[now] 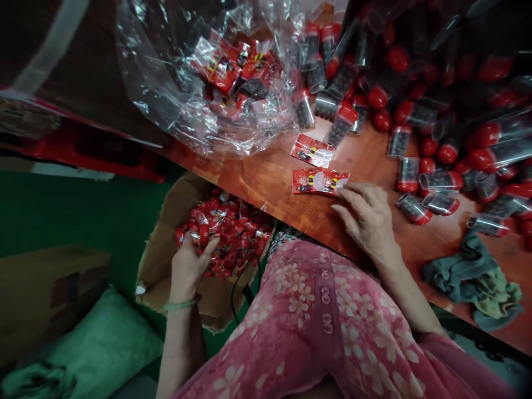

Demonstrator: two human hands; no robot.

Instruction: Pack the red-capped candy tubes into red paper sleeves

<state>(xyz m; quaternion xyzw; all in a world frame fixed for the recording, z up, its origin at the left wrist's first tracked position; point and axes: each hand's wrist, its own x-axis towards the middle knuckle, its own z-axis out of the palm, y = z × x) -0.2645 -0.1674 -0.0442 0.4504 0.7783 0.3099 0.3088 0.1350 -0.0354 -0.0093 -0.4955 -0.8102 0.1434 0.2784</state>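
Observation:
My left hand (189, 267) reaches into a cardboard box (155, 263), thumb and forefinger apart. Small shiny red packs (233, 235) lie in the box, some right at its fingertips; its other fingers are partly hidden. On the orange-brown tabletop, my right hand (368, 215) rests with its fingertips at the right end of a red printed wrapper (318, 181). Its thumb is spread away from the wrapper. Just behind lies another red printed wrapper (311, 149), close to several clear tubes with red caps (343, 122) and dark contents.
A clear plastic bag (166, 111) holding red packs (224, 69) sits at the table's far left. Many red-capped tubes (440, 180) spread over the right side. A grey-green cloth (474, 280) lies near the front edge. Left on the floor are a green sack (103, 343) and a carton (33, 293).

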